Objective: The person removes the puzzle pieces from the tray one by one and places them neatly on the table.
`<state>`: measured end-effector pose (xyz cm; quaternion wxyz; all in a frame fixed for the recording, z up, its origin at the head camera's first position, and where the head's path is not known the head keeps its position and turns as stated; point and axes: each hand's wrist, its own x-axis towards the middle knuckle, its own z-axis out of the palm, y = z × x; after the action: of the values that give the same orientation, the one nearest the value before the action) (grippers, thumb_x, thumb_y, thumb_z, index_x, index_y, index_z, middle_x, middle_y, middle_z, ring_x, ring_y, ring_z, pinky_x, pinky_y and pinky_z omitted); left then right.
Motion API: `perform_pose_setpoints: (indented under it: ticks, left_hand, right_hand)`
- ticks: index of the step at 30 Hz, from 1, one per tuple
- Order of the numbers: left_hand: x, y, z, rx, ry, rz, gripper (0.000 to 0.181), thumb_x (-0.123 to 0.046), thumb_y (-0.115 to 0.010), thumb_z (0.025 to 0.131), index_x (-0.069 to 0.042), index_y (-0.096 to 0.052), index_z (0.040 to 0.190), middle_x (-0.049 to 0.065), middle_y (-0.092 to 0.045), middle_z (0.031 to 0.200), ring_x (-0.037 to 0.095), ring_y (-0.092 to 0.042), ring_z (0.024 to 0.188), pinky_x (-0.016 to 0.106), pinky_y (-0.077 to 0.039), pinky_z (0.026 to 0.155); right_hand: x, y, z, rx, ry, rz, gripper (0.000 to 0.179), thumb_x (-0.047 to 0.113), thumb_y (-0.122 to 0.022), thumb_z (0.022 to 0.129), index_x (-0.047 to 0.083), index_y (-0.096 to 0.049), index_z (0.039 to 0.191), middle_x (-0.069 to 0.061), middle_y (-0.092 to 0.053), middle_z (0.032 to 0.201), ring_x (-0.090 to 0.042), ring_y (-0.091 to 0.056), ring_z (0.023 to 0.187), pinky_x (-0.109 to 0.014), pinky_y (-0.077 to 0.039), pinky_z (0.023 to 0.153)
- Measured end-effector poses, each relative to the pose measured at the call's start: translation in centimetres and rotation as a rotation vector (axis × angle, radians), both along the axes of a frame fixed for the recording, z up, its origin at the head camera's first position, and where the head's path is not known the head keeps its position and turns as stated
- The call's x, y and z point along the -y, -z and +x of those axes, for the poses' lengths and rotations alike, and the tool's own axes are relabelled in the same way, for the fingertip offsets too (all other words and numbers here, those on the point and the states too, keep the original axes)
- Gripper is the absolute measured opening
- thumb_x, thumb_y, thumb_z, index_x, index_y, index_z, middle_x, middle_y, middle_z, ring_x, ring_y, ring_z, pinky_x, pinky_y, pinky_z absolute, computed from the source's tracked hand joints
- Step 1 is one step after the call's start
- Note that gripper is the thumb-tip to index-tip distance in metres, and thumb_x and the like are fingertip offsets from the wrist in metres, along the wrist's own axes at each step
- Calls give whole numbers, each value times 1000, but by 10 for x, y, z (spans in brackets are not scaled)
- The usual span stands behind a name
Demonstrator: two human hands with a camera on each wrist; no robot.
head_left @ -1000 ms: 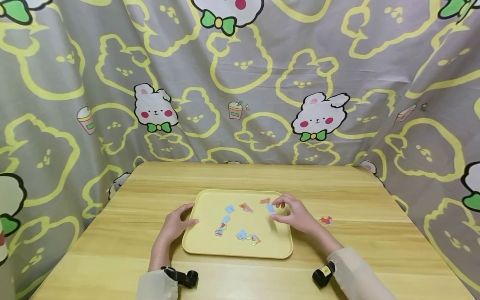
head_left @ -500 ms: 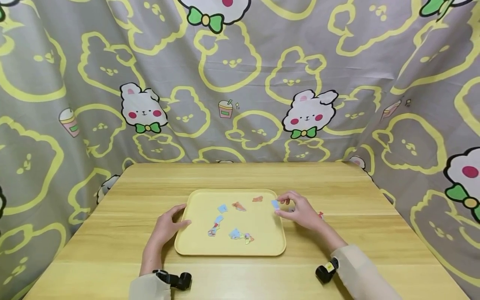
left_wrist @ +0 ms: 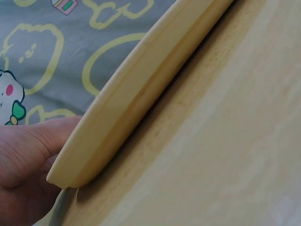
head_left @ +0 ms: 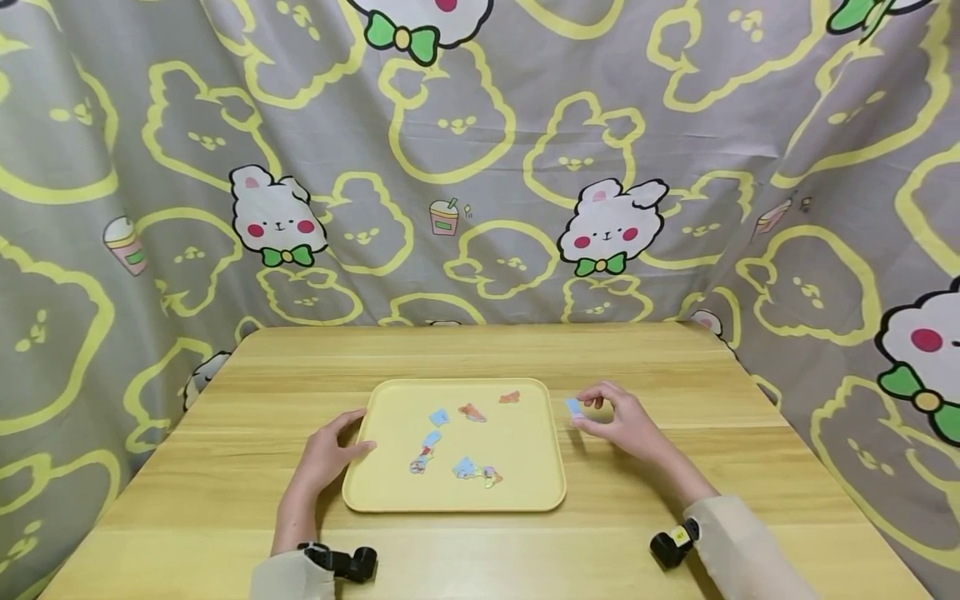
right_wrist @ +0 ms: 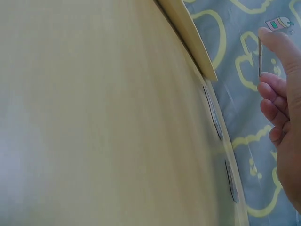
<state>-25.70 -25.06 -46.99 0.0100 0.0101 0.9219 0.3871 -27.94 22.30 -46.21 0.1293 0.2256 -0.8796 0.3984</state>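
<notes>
My right hand (head_left: 626,423) pinches a light blue jigsaw puzzle piece (head_left: 573,407) between thumb and fingers, just off the right side of a yellow tray (head_left: 525,454). In the right wrist view that piece (right_wrist: 260,56) shows edge-on between the fingertips. The left hand (head_left: 326,454) grips the tray's left rim, and its thumb laps over the edge. On the tray lie a joined strip (head_left: 425,454), a joined cluster (head_left: 477,472), a loose blue piece (head_left: 438,417), a brown-orange piece (head_left: 472,412) and an orange piece (head_left: 509,397).
Two more flat pieces, a nearer one (right_wrist: 230,181) and a farther one (right_wrist: 214,113), lie on the wooden table (head_left: 480,354) in the right wrist view. The right hand covers that area in the head view. A patterned curtain (head_left: 495,200) hangs behind the table and along its sides.
The right hand has carried the blue piece rightward from over the tray to outside its right edge. The left hand keeps its hold on the rim. The head view has shifted slightly.
</notes>
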Motion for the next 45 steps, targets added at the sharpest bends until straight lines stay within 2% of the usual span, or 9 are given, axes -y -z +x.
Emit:
perform_pose_setpoints:
  ticks: [4,10,16,24,45]
  left_hand:
    - [2,0,0,-3,4,0,63,-24,-71,89,-9,-46,145,26,-41,151,48,-34,141,61,-29,117]
    - [0,-1,2,-7,11,-3,62,-23,-71,89,-8,-46,144,27,-41,150,49,-34,140,62,-29,116]
    - [0,-2,1,-8,16,-7,62,-22,-71,90,-7,-46,145,27,-41,150,49,-34,140,62,-29,116]
    - [1,-1,1,11,18,-3,63,-25,-71,90,-8,-45,145,27,-40,151,50,-32,141,62,-28,116]
    - [1,-2,2,17,28,-4,64,-25,-70,90,-8,-44,146,27,-39,152,49,-33,141,62,-30,116]
  right_hand:
    - [-8,0,2,-2,29,15,31,23,-80,81,12,-67,107,1,-65,99,-12,-53,88,-24,-45,76]
    - [-18,0,5,-6,52,18,31,22,-82,79,12,-67,105,-3,-67,101,-14,-53,87,-24,-45,75]
    - [-28,0,7,18,79,36,31,23,-81,80,12,-67,106,-1,-66,102,-9,-51,88,-21,-45,76]
    - [-41,0,10,13,115,53,29,22,-80,81,12,-67,105,-2,-66,100,-12,-52,88,-21,-44,71]
    - [-84,4,17,14,194,134,29,25,-80,81,12,-68,105,0,-64,96,-6,-49,86,-22,-43,72]
